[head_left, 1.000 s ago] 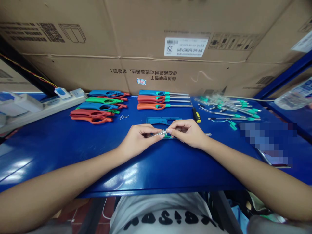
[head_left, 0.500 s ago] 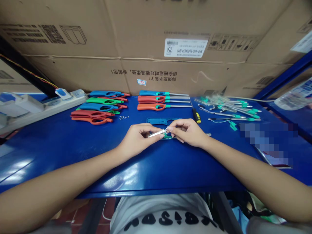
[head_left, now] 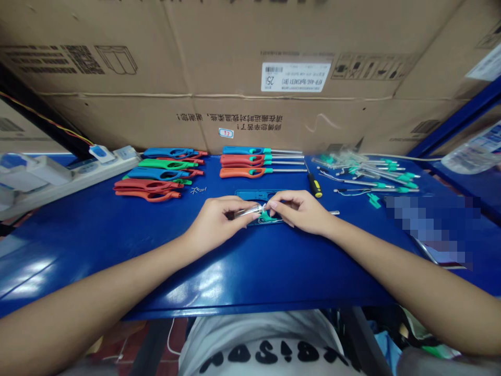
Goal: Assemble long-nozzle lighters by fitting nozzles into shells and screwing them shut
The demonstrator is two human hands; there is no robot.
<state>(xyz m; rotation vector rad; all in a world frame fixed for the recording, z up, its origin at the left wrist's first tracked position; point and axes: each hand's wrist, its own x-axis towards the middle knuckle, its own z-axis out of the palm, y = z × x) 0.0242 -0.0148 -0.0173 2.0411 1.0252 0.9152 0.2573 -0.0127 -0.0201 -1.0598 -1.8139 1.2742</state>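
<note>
Between the thumb and fingers of my left hand [head_left: 223, 216] is a slim clear fuel tank [head_left: 248, 210] of a long-neck lighter, lying nearly level. My right hand [head_left: 299, 211] is closed in a pinch at the tank's right end, on a small whitish piece that looks like its thin tube. Under both hands lies a blue lighter shell half [head_left: 252, 195], with a green part [head_left: 270, 218] and a thin wire around it. A metal rod tip [head_left: 334, 212] shows just past my right hand. My fingers hide much of the shell.
Coloured lighter shells [head_left: 156, 175] lie stacked at left beside small screws [head_left: 198, 190]. Lighters with metal rods [head_left: 254, 160] sit at the back, near a screwdriver [head_left: 314, 185]. Clear tanks and rods [head_left: 371, 172] pile at right. A power strip [head_left: 90, 169] and cardboard box [head_left: 235, 78] border the table.
The tank's right end has dipped and shifted slightly left in my left hand. My right fingers stay pinched at its end; more green part and wire shows beneath.
</note>
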